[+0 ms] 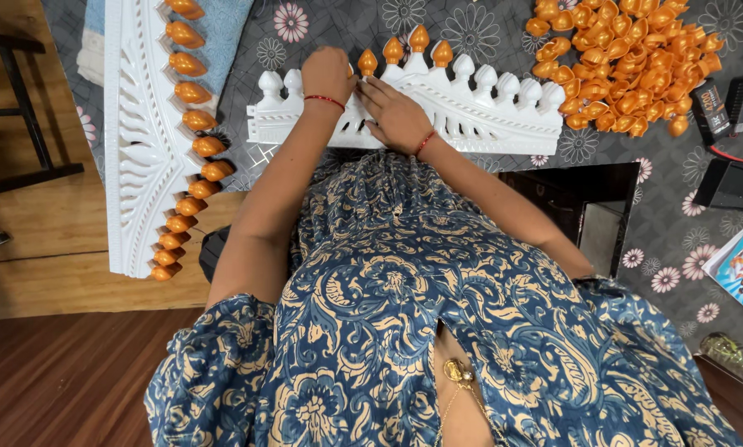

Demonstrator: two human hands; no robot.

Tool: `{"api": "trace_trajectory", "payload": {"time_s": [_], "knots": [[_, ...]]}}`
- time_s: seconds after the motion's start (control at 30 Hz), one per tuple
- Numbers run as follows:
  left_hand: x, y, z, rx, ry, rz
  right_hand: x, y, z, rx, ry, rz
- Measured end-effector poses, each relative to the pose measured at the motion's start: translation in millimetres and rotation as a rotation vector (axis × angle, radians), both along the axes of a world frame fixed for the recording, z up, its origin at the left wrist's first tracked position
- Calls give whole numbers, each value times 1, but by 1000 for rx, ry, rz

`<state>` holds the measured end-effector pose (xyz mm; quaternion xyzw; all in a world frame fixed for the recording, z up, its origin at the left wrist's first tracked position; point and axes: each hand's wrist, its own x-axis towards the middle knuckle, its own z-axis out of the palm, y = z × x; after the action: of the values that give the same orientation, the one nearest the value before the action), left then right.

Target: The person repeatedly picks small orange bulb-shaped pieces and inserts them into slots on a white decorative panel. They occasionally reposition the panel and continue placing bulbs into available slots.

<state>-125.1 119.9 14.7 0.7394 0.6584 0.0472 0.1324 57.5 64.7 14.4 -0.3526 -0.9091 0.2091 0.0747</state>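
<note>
Both hands work at the near edge of the grey floral-cloth table [620,165]. The white moulded plastic crest strip [471,116] lies there, long axis L–R. Left hand [328,74] is clenched at the strip's top nearest the uncapped knobs; whether it pinches a cap, can't tell. Right hand [398,114] lies flat, pressing the strip. Three orange plastic bulb caps [418,39] sit just beyond. Loose cap pile [628,62] at far right; finished white panel [144,141] w/ caps along the left.
</note>
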Motion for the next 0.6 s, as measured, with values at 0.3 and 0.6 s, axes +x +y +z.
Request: {"api": "trace_trajectory", "payload": {"time_s": [0.3, 0.6], "knots": [[-19, 7, 11, -148, -125, 21, 6, -1, -14, -78, -28, 31], [-21, 25, 28, -9, 47, 51, 14, -10, -21, -158, 87, -2]]}}
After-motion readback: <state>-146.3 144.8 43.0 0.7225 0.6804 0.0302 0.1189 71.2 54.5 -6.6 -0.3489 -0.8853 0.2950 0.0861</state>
